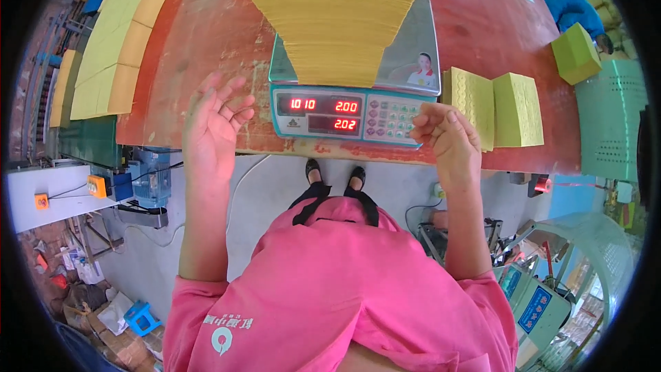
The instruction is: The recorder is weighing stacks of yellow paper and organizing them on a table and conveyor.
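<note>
The tall pile of yellow paper (334,27) stands on the scale (415,34), toward the back of its flat plate. It points straight up, and that looks like its long way. One flat side faces the person; the top is cut off, so I can't tell which sheet edge is longer. The pile's sides look uneven, so a bump from a hand could make sheets slide or the pile tip. The left hand (213,127) is empty, fingers apart and a bit bent, beside the scale. The right hand (451,141) curls loosely by the buttons (387,118). It looks empty; I can't tell if it touches them. A stray touch could press one. More paper blocks (518,110) sit on the red table (482,41), to the right.
</note>
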{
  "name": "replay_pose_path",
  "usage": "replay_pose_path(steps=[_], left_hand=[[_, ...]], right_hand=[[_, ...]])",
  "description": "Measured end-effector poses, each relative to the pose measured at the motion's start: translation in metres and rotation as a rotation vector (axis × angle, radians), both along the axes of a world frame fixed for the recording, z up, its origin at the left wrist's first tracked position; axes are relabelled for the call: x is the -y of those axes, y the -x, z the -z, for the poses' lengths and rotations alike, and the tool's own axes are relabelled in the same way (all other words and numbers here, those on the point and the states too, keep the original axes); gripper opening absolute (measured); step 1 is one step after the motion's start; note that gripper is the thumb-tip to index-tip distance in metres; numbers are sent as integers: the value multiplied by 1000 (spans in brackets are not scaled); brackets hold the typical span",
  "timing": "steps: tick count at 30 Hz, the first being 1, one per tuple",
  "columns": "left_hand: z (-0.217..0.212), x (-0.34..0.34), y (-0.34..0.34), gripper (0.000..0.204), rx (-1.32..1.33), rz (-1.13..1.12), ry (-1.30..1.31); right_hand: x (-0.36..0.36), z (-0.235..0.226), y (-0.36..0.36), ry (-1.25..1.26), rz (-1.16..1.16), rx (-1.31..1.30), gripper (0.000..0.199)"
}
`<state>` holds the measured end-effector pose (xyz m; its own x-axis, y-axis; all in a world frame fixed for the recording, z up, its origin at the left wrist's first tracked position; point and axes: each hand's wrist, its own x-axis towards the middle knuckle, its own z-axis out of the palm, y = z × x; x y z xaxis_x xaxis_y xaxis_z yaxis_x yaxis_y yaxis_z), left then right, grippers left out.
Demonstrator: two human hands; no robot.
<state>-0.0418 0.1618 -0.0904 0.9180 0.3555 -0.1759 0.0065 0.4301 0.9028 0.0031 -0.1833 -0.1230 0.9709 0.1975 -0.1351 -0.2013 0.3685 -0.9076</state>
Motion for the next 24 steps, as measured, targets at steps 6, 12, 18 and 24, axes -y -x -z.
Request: replay_pose_path(steps=[6, 12, 18, 24], left_hand=[[-39, 7, -10, 34, 242, 2, -284], [-114, 28, -54, 33, 779, 27, -1323], [-142, 45, -98, 55, 746, 281, -1597], [-139, 42, -108, 60, 680, 395, -1597]], right_hand=[[2, 0, 11, -12, 7, 15, 32], [-4, 9, 21, -56, 4, -48, 30], [-12, 8, 47, -68, 16, -63, 28], [-20, 32, 64, -144, 69, -226, 26]])
